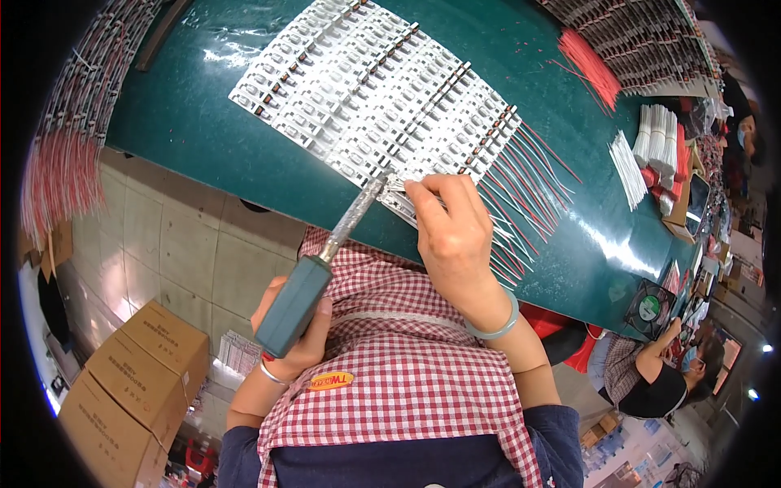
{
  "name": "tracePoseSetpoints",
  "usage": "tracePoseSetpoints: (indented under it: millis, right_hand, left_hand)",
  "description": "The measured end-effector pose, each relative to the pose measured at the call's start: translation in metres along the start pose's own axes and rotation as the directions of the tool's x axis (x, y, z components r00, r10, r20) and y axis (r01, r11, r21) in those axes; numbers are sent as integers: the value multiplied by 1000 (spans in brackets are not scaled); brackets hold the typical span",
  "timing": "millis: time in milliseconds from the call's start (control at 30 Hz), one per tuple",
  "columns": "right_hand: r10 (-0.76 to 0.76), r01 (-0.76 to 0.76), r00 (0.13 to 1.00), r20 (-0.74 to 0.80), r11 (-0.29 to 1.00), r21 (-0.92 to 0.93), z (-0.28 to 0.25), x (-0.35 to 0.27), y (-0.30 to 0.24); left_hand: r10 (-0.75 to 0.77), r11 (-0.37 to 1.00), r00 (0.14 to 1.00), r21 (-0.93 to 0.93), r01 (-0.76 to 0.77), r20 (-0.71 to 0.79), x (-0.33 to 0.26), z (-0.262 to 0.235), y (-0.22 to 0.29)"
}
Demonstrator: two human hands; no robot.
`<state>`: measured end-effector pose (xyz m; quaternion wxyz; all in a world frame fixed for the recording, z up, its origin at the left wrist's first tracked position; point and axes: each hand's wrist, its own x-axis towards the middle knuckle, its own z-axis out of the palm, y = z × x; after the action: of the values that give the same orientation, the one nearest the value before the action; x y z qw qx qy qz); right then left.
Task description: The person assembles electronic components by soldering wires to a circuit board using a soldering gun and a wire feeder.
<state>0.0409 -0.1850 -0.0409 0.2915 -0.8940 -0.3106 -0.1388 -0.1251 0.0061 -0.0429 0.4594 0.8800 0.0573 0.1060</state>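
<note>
1. Left hand (299, 329): fingers wrapped tight round the blue-grey handle of a soldering iron (325, 267). The metal shaft runs up and to the right from the fist; its tip meets the near edge of the strip panel, just left of the right hand's fingertips.
2. Right hand (450, 232): fingers curled together and pressed down on the near edge of a panel of white LED strips (374, 89). Whether it pinches a wire or only pins the strip flat cannot be told; the fingertips hide the contact point.
3. The panel lies on the green worktable (187, 122), stretching up and left away from both hands.
4. Red and white lead wires (529, 187) fan out from the panel's edge, just right of the right hand and partly under it.
5. Pale green bangle (498, 328) on the right wrist; thin silver bracelet (272, 374) on the left wrist.
6. Far beyond the right hand: loose bundle of red wires (594, 65), then a bundle of white wires (628, 169) nearer.
7. Below and left of the left hand, on the tiled floor: stacked cardboard boxes (134, 382).
8. Lower right of the right forearm: another person (663, 378) seated at the table end, with a small fan (649, 307) beside them.
9. Red-and-white checked apron (407, 366) covers the person's front between the forearms.
</note>
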Motion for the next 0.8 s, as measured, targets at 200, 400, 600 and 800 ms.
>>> tracePoseSetpoints:
  millis: [200,400,600,800]
  right_hand:
    - [-20,19,999,28,1000,6,1,-3,2]
    - [4,-4,1000,30,1000,20,-2,-2,1]
    - [12,-12,1000,19,1000,15,-2,0,0]
    - [10,-11,1000,21,1000,14,-1,-1,0]
  left_hand:
    - [-440,791,897,-460,403,29,-3,-1,11]
    - [-228,947,973,-227,226,21,3,-2,7]
    - [-109,991,994,-82,109,9,2,1,3]
    - [63,998,998,24,-63,5,24,1,19]
